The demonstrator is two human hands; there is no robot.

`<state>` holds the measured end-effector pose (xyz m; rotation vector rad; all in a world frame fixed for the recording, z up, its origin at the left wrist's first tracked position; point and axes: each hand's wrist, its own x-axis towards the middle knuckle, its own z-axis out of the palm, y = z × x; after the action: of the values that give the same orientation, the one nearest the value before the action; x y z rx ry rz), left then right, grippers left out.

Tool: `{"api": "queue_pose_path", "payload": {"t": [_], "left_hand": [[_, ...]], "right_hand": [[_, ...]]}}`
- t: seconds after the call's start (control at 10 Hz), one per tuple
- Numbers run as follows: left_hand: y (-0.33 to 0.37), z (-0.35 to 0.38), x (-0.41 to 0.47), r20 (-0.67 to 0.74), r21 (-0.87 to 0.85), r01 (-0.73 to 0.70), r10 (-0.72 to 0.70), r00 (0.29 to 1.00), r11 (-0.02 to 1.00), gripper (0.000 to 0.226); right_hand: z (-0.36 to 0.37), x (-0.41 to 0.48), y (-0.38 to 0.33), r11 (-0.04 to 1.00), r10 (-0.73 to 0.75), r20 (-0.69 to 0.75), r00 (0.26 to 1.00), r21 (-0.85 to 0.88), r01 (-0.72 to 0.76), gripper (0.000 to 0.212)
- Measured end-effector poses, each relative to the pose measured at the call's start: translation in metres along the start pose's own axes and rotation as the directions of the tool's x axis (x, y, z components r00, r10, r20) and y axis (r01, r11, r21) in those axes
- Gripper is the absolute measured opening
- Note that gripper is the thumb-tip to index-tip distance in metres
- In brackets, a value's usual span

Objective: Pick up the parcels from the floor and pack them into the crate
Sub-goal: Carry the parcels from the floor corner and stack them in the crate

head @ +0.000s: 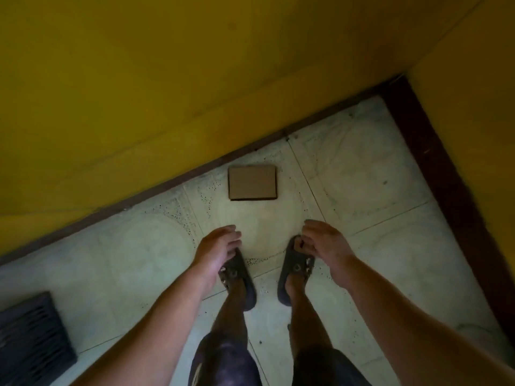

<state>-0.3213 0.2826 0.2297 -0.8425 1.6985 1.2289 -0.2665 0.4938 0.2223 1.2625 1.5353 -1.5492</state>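
Looking down, we see one flat square parcel of brown cardboard (253,183) lying on the pale tiled floor (362,168), close to the dark brown skirting (434,162) under the yellow wall (167,79). Our left hand (220,246) and right hand (324,243) hang over our feet in dark sandals (295,277), fingers loosely bent, holding nothing, apart from the parcel. A dark slatted object (30,338) lies at the lower left; we cannot tell what it is.
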Motion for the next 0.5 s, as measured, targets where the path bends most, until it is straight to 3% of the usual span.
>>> {"api": "queue_pose_path", "payload": {"t": [0.1, 0.2, 0.4, 0.5], "left_hand": [[-0.022, 0.004, 0.083, -0.031, 0.049, 0.072, -0.07, 0.997, 0.996, 0.032], [-0.046, 0.0, 0.17, -0.08, 0.155, 0.101, -0.09, 0.993, 0.983, 0.035], [-0.075, -0.009, 0.312, -0.065, 0.441, 0.01, 0.02, 0.998, 0.898, 0.052], [-0.076, -0.003, 0.365, -0.115, 0.446, 0.0, 0.057, 0.992, 0.895, 0.052]], "right_hand": [[0.021, 0.09, 0.03, 0.935, -0.038, 0.048, 0.998, -0.35, 0.052, 0.036], [0.039, 0.162, 0.06, 0.971, -0.001, 0.01, 1.0, -0.238, 0.004, 0.04], [0.076, 0.29, 0.094, 0.963, -0.059, -0.002, 0.998, -0.262, 0.056, 0.04], [0.089, 0.339, 0.097, 0.973, -0.091, -0.044, 0.995, -0.217, 0.079, 0.063]]}}
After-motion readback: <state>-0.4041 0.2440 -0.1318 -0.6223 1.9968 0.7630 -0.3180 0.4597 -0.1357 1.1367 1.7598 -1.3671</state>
